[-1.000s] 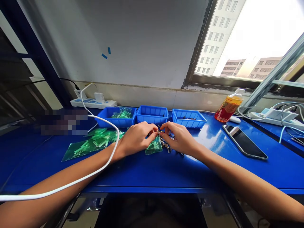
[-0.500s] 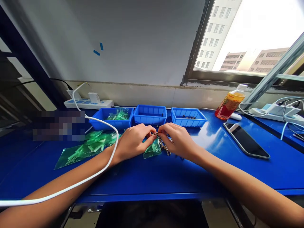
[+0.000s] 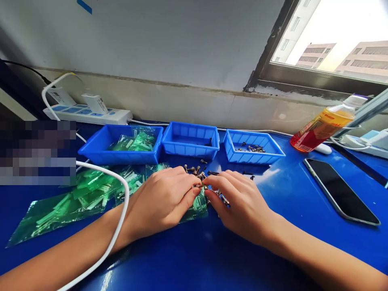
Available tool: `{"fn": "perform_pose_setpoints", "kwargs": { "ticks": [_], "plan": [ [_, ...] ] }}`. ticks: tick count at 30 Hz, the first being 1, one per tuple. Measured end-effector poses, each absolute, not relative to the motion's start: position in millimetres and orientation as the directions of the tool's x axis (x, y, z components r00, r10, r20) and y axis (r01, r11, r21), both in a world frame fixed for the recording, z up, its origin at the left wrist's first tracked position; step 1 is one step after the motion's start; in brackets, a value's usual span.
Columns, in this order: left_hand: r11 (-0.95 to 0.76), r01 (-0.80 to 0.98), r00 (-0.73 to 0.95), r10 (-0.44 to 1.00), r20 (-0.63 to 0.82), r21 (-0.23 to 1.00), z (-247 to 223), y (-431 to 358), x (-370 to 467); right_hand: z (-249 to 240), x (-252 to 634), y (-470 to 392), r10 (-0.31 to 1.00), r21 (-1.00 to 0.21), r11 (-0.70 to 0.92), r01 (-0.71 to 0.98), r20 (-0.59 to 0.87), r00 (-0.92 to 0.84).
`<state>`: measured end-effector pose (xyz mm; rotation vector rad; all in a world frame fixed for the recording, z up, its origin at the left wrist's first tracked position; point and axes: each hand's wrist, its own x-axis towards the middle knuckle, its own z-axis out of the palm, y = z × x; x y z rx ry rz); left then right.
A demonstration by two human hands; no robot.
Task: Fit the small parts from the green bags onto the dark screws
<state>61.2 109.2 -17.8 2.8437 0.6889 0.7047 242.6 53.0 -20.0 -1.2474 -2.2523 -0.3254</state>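
Over the middle of the blue table, my left hand (image 3: 165, 196) has its thumb and forefinger closed on a small metal screw (image 3: 202, 186). My right hand (image 3: 245, 202) meets it from the other side, its curled thumb and forefinger at the screw's other end. Fingertips hide most of the screw. A loose pile of screws (image 3: 198, 171) lies just behind and beneath both hands, brassy and dark ones mixed. Under my left fingertips rests a green plastic bag (image 3: 198, 208) with pale pieces inside, partly covered by the hand.
Behind the hands stand a blue bin with green bags (image 3: 100, 141), a middle blue bin with a few dark screws (image 3: 189, 149) and a right blue bin with screws (image 3: 254, 155). Green bags (image 3: 75, 198) lie left, under a white cable (image 3: 124, 202). A bottle (image 3: 325, 125) and phone (image 3: 341, 192) are right.
The view has moved closer and tilted down, so hands and bins look larger. Both hands stay fingertip to fingertip at the screw, and more of the pile shows behind them.
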Motion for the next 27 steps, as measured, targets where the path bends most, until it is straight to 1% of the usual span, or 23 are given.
{"fn": "perform_pose_setpoints", "kwargs": {
  "ticks": [7,11,13,17,21,24,27],
  "plan": [
    [-0.892,0.375,0.805,0.448,0.389,0.251,-16.2,104.3,58.7,-20.4,244.9,52.6,0.665,-0.024,0.620,0.784,0.548,-0.508],
    [-0.866,0.370,0.814,0.477,0.331,0.337,-15.8,104.3,58.9,-18.1,242.8,52.3,0.630,0.021,0.632,0.775,0.568,-0.529],
    [-0.839,0.379,0.809,0.505,0.300,0.391,-15.8,105.0,60.0,-16.8,242.0,53.0,0.627,0.021,0.625,0.780,0.582,-0.518],
    [-0.805,0.367,0.802,0.528,0.280,0.466,-16.1,105.3,62.4,-15.6,242.3,55.6,0.628,0.008,0.628,0.778,0.585,-0.513],
    [-0.773,0.333,0.781,0.547,0.302,0.540,-17.8,108.0,63.1,-16.2,244.5,58.0,0.639,-0.003,0.629,0.778,0.572,-0.514],
    [-0.730,0.349,0.726,0.607,0.324,0.587,-19.5,112.3,63.6,-17.5,245.5,59.1,0.664,-0.047,0.607,0.793,0.579,-0.473],
    [-0.727,0.338,0.713,0.612,0.342,0.598,-20.8,114.4,65.5,-19.1,244.6,60.2,0.686,-0.104,0.578,0.809,0.600,-0.412]
  ]
}}
